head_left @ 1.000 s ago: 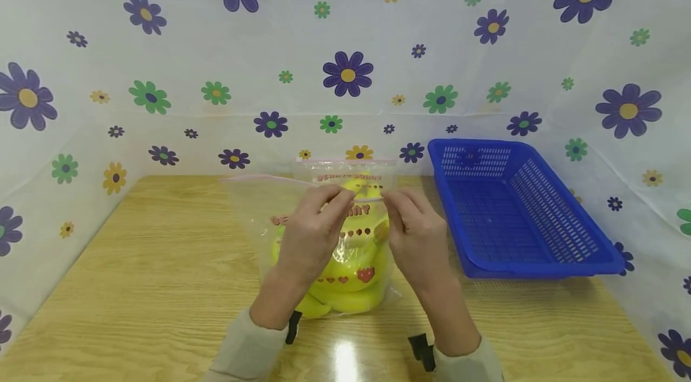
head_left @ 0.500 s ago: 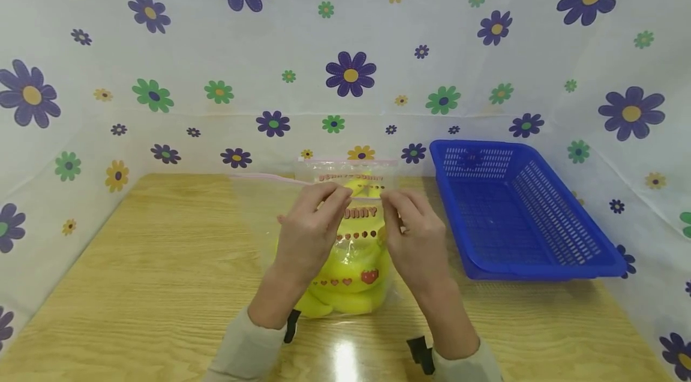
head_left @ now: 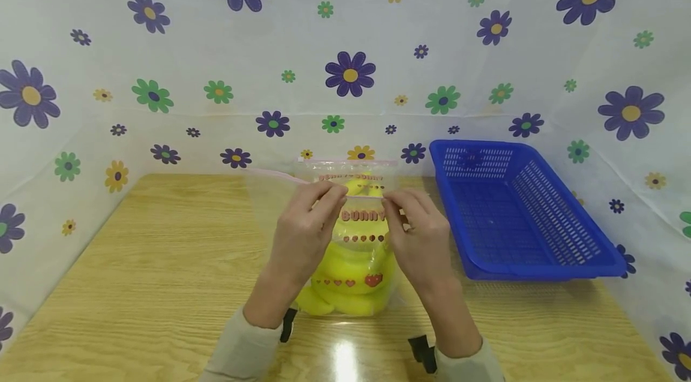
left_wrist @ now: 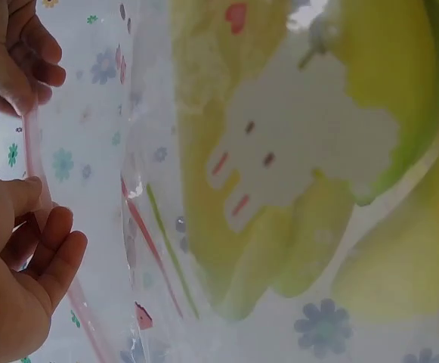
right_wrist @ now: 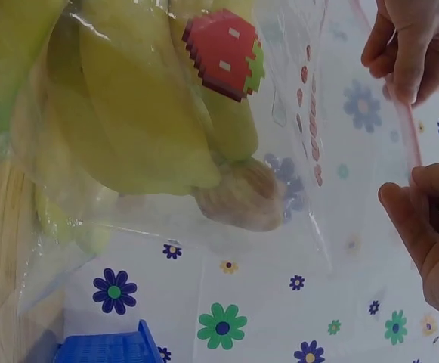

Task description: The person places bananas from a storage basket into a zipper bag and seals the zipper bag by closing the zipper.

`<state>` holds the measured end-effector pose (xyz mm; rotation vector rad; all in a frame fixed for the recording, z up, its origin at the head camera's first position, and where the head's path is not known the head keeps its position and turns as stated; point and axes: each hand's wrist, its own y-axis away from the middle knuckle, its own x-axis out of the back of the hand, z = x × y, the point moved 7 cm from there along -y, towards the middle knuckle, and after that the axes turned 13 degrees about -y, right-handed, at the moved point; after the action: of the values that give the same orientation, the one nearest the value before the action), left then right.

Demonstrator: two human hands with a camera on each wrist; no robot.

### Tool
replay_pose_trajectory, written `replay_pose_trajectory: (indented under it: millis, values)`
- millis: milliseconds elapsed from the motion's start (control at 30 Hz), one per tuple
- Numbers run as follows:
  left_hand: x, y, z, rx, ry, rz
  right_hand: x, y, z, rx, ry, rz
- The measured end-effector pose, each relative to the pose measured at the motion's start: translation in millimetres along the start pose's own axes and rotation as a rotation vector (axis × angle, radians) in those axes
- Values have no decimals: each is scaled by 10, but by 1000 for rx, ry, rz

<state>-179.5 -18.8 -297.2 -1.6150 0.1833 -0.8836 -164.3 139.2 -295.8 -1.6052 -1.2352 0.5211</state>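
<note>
Left hand (head_left: 305, 232) and right hand (head_left: 418, 232) pinching the pink zip strip (head_left: 363, 196) of the upright clear zip bag (head_left: 353, 238) of bananas (head_left: 351, 280), blue basket (head_left: 518, 214) just right.

Yellow bananas (head_left: 351, 277), blue basket (head_left: 540, 262)

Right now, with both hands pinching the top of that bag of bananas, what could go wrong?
1. The left hand and right hand pinch only the thin zip strip; it might slip from the fingers.
2. The bag stands upright with the bananas heavy at the bottom; if released, it could tip over on the table.
3. Left of the left hand the strip looks parted; the seal may stay open there.
</note>
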Motion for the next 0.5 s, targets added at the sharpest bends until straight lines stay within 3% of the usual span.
replay_pose_trajectory:
  millis: [233, 367, 500]
  values:
    - [-4, 0, 48, -46, -33, 0, -110, 12, -52, 36, 1, -62]
    - [4, -3, 1, -29, -15, 9, -77, -3, -55, 63, 0, -24]
    - [17, -3, -16, -25, -17, 3, -41, -2, -27, 27, -4, -8]
